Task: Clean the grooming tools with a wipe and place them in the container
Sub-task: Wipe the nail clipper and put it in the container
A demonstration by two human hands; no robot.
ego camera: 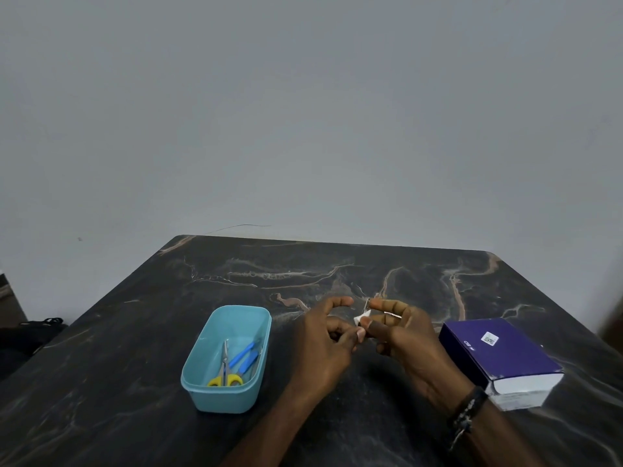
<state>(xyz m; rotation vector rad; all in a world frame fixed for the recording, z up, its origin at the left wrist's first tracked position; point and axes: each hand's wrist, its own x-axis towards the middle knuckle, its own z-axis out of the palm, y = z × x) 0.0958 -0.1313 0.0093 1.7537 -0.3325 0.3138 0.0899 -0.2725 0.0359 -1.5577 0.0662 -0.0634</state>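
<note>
Fingers of the left hand [332, 335] pinch a white wipe [360, 319] against the thin metal tool [391, 313] gripped by the right hand [403, 333] at lower centre; best drawn along its length before it goes to the blue container [209, 396].

Marbled table [337, 264]: container [209, 396], box [499, 352].

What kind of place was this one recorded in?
Probably a home or office room, not a workshop: a dark marble-patterned table against a bare grey wall, with a purple book and a small blue container of tools.
</note>
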